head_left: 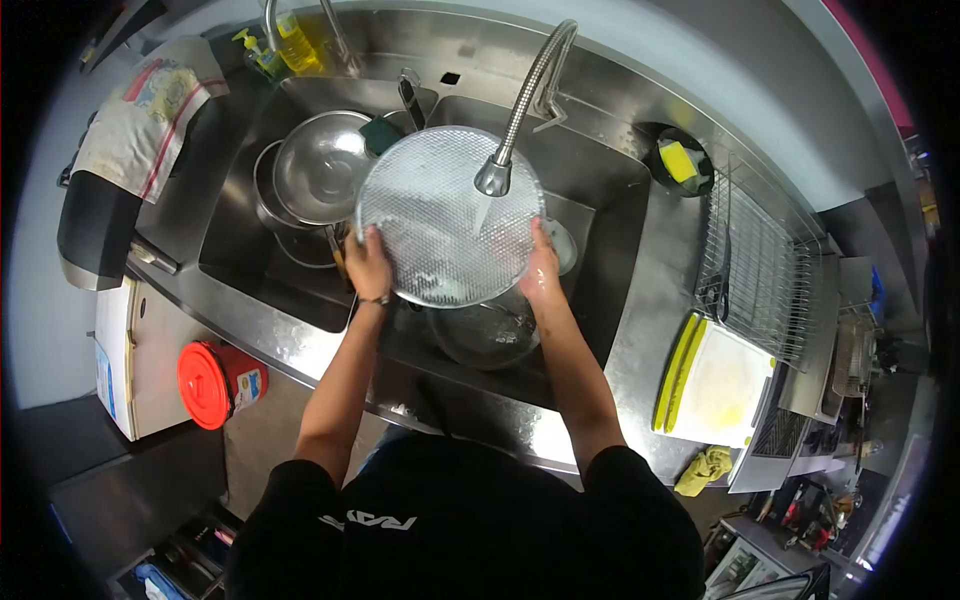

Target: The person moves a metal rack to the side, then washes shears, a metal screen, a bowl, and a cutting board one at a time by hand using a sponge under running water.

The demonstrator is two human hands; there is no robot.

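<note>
A round, silvery mesh pizza screen [440, 225] is held over the right sink basin [620, 230], under the spray faucet [493, 178]. Water runs from the faucet onto its surface. My left hand [368, 267] grips the screen's lower left rim. On the right rim, my right hand [541, 268] is closed too, with wet fingers. Below the screen, a round clear-looking vessel [487, 337] lies in the basin, partly hidden. Metal bowls [322, 165] sit in the left basin, and a dark green scouring pad [381, 135] shows just behind the screen.
To the right stand a black bowl [704, 186] with a yellow sponge [677, 161], a wire dish rack [765, 265] and cutting boards [715, 385]. A towel [150, 120] hangs at left. Soap bottles [297, 45] stand behind the sink. A red-lidded bucket [205, 385] is on the floor.
</note>
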